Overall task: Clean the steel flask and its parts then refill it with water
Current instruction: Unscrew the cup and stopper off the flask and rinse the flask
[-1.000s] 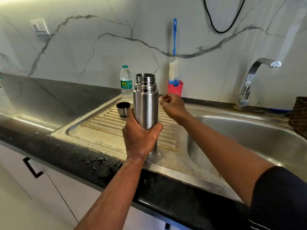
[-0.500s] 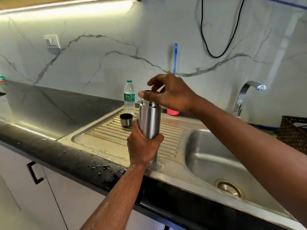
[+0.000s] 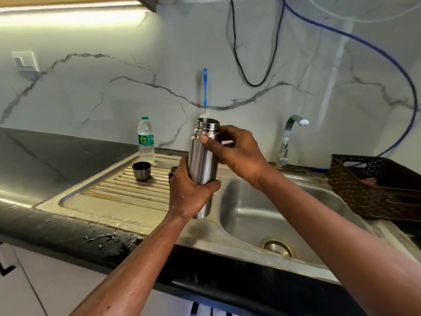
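Black bench [image 3: 57, 160] runs left to right with the steel sink [image 3: 246, 201] set into it: ribbed drainboard on the left, basin on the right. A dark woven basket [image 3: 376, 192] sits at the right edge and the tap [image 3: 288, 137] is at the far side. The flask [image 3: 202, 163] is upright and off the surface, at about the drainboard/basin boundary. Left hand [image 3: 189, 192] is wrapped round its lower body, fingers closed on it. Right hand [image 3: 239, 153] is clamped on the upper part, thumb across the shoulder just below the threads and fingers curled behind. Change vs 0.5 s ago: the right hand was covering the mouth from above and has dropped to the side, so the threaded mouth is now uncovered and open. Left-hand grip is unchanged. Plastic water bottle [image 3: 145, 140] stands at the far left corner of the drainboard, and the steel cup [image 3: 141, 171] is just near of it, mouth up; both are where they were. A small dark part [image 3: 173, 170] sits behind the left hand, mostly hidden. The blue brush handle [image 3: 205, 87] sticks up behind the flask.
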